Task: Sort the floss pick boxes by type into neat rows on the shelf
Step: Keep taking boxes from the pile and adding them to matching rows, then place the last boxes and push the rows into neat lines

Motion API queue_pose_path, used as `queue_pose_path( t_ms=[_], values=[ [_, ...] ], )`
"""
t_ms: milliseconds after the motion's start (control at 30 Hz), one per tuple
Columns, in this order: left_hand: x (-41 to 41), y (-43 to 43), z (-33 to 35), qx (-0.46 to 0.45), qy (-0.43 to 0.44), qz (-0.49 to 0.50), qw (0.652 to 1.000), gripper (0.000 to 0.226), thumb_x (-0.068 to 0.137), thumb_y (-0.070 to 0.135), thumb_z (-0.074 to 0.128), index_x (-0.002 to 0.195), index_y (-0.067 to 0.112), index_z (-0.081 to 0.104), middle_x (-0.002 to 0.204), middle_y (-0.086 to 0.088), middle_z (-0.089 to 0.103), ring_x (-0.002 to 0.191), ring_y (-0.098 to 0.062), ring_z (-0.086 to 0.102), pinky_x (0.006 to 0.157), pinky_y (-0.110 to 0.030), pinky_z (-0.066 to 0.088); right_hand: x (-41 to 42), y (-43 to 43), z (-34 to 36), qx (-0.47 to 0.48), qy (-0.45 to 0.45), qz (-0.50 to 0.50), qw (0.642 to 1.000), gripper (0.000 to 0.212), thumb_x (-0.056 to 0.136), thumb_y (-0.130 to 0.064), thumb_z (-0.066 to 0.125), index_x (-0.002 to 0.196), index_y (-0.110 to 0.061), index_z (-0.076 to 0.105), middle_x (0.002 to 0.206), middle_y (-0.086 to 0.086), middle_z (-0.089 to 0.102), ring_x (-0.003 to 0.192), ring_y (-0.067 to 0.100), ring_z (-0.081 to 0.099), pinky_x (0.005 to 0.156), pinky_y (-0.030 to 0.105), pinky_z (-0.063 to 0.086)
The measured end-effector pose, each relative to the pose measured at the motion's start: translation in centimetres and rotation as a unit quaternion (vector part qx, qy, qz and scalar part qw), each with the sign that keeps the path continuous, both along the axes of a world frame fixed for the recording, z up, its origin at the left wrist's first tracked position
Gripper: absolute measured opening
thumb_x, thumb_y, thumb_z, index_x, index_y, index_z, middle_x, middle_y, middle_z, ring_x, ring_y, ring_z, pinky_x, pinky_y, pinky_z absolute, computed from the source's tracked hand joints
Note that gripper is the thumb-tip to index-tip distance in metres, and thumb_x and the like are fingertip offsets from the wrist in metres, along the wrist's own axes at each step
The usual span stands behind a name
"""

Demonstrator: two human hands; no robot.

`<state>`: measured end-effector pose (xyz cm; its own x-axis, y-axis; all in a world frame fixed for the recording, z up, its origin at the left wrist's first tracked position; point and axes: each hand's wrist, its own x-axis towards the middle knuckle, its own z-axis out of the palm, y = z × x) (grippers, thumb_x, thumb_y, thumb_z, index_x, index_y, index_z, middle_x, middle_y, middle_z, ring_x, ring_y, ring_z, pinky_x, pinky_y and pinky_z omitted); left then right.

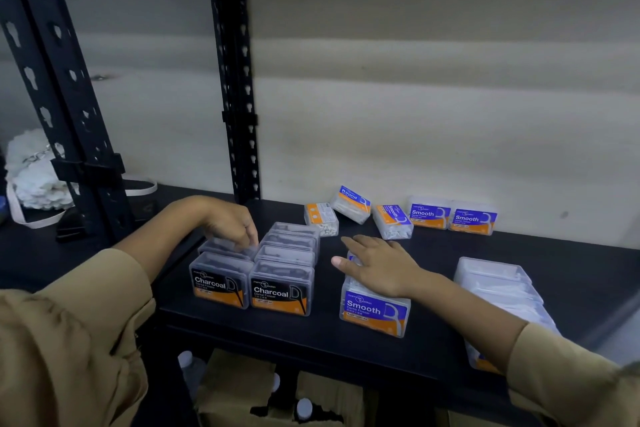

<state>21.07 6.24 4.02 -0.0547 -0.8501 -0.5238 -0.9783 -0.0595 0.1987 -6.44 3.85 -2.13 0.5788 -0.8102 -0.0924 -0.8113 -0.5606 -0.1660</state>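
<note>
Resting across the black shelf (433,340), the sort is part done. Charcoal boxes (256,270) stand in two rows under and just right of the left hand (230,222), whose fingertips pinch the rear box of the left row. Right hand (379,269) lies flat and open on the front Smooth box (375,310), gripping nothing. Risk: a sideways nudge from either hand could skew the rows. Beyond the right hand's fingertips, loose boxes (393,220) lie tilted and mixed, liable to be misfiled.
</note>
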Motion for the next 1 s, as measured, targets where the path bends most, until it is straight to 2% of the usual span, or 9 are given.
queue_pose_path(
  t_ms=[67,133,267,333,400,500,600,733,1000],
  values=[
    [0.2,-0.2,0.0,0.011,0.008,0.020,1.000,0.035,0.075,0.006,0.050,0.088,0.029,0.073,0.086,0.001,0.069,0.074,-0.013,0.059,0.073,-0.034,0.050,0.0,0.1,0.0,0.001,-0.001,-0.001,1.000,0.068,0.092,-0.062,0.021,0.148,-0.025,0.015,0.158,0.003,0.018,0.145,0.023,0.016,0.117,0.050,0.013],
    [0.0,-0.5,0.1,0.005,0.008,0.039,0.999,0.033,0.081,0.006,0.052,0.100,0.026,0.070,0.086,0.002,0.067,0.071,-0.012,0.058,0.063,-0.026,0.046,0.0,0.0,0.1,0.001,0.002,0.000,1.000,0.068,0.092,-0.062,0.021,0.149,-0.025,0.015,0.158,0.003,0.017,0.145,0.023,0.016,0.117,0.050,0.013],
    [-1.4,-2.0,0.6,-0.151,0.028,0.029,0.988,0.026,0.088,0.010,0.056,0.111,0.017,0.065,0.098,0.002,0.064,0.088,-0.015,0.063,0.082,-0.022,0.049,-0.4,-0.5,0.6,0.011,-0.022,0.003,1.000,0.066,0.093,-0.060,0.023,0.148,-0.024,0.017,0.157,0.004,0.020,0.144,0.023,0.019,0.116,0.049,0.016],
    [-2.8,-3.0,0.8,-0.214,0.064,0.035,0.974,0.023,0.087,0.011,0.057,0.107,0.017,0.067,0.088,0.006,0.064,0.080,-0.012,0.062,0.077,-0.018,0.047,-0.8,-1.1,1.2,0.000,-0.056,-0.006,0.998,0.063,0.094,-0.056,0.027,0.147,-0.023,0.022,0.154,0.004,0.027,0.141,0.023,0.026,0.114,0.047,0.023],
    [-4.4,-4.3,0.9,-0.254,0.085,0.041,0.963,0.023,0.086,0.012,0.057,0.106,0.016,0.068,0.083,0.005,0.063,0.078,-0.013,0.061,0.080,-0.019,0.047,-1.2,-2.1,1.8,-0.011,-0.080,-0.023,0.996,0.059,0.095,-0.052,0.032,0.145,-0.022,0.028,0.150,0.005,0.033,0.137,0.023,0.032,0.110,0.043,0.031],
    [-6.6,-6.7,0.2,-0.293,0.069,0.044,0.953,0.028,0.086,0.015,0.056,0.112,0.016,0.067,0.103,-0.003,0.065,0.097,-0.019,0.060,0.090,-0.023,0.045,-2.1,-4.3,2.4,-0.024,-0.094,-0.076,0.992,0.049,0.094,-0.045,0.041,0.137,-0.022,0.039,0.141,0.006,0.043,0.127,0.025,0.043,0.099,0.040,0.039],
    [-8.0,-9.9,-1.0,-0.310,0.066,0.066,0.946,0.033,0.084,0.020,0.056,0.116,0.018,0.063,0.121,-0.009,0.062,0.110,-0.024,0.058,0.097,-0.031,0.046,-2.7,-6.6,2.4,-0.030,-0.095,-0.140,0.985,0.040,0.091,-0.034,0.047,0.128,-0.018,0.045,0.131,0.008,0.047,0.118,0.028,0.049,0.092,0.039,0.043],
    [-9.9,-13.3,-2.3,-0.305,0.059,0.093,0.946,0.042,0.088,0.030,0.053,0.129,0.018,0.051,0.135,-0.011,0.052,0.119,-0.028,0.052,0.099,-0.034,0.044,-3.2,-9.6,1.9,-0.031,-0.059,-0.210,0.975,0.040,0.088,-0.026,0.049,0.124,-0.011,0.042,0.130,0.012,0.045,0.120,0.033,0.047,0.090,0.040,0.042],
    [-12.2,-17.2,-4.2,-0.260,0.045,0.168,0.950,0.047,0.091,0.044,0.042,0.130,0.016,0.041,0.133,-0.010,0.050,0.119,-0.030,0.050,0.096,-0.036,0.043,-3.2,-12.1,0.0,0.014,-0.036,-0.253,0.967,0.068,0.082,-0.047,0.057,0.135,-0.015,0.030,0.132,0.011,0.051,0.117,0.029,0.053,0.083,0.037,0.045]
  ],
)
